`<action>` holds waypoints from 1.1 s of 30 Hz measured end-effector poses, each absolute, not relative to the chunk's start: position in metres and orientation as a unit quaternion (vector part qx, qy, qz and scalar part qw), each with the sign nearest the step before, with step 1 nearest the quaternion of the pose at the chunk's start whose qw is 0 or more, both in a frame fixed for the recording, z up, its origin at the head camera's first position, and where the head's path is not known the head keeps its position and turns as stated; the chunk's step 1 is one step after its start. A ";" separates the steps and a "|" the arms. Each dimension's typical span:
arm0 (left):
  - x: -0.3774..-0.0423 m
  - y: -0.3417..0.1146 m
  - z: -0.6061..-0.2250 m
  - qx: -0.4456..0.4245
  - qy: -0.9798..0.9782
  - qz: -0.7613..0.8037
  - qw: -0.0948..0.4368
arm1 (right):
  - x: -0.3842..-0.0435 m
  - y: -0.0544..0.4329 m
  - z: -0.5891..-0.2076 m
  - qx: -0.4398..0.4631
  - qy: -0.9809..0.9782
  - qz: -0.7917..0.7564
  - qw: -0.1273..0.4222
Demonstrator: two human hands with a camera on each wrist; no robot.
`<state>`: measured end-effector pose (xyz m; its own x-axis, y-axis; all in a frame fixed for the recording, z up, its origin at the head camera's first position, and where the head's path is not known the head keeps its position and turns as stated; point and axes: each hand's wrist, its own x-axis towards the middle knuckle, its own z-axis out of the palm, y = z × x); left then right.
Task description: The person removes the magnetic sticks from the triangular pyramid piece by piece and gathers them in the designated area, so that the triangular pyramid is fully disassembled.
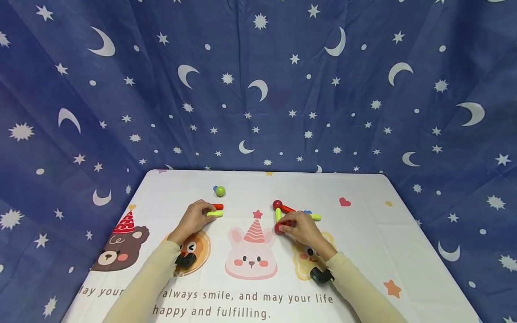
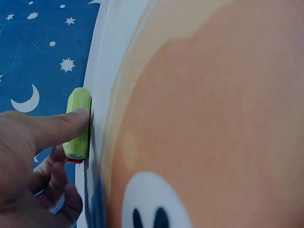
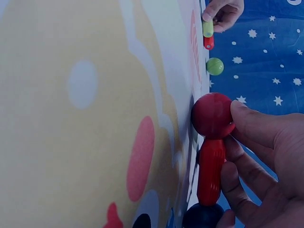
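Observation:
My left hand pinches a yellow-green rod between thumb and fingers; a red rod lies close behind it. Farther right, my right hand grips a red ball by thumb and fingertips. From that ball a red rod runs to a dark blue ball, with fingers beside it. A second red ball stands at the figure's far corner, with a yellow-green rod between the two red balls. Another red rod leads from the far ball toward the right hand, which partly hides the figure.
A green ball sits beyond the left hand, a blue ball partly behind it. Another yellow-green rod sticks out right of the right hand. A printed white cloth covers the table; a starry blue curtain hangs behind.

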<state>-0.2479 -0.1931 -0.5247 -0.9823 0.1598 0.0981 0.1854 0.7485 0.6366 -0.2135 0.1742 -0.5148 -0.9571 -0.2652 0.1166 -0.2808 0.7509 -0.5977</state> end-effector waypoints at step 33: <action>-0.239 -0.183 -0.513 -0.113 -0.917 -0.376 0.070 | -0.212 0.174 -0.513 0.137 -0.936 0.323 0.004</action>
<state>-0.2388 -0.1826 -0.5129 -0.9649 0.1544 0.2127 0.2592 0.6915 0.6742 -0.2124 0.1737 -0.5128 -0.9625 -0.2538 0.0956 -0.2587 0.7535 -0.6044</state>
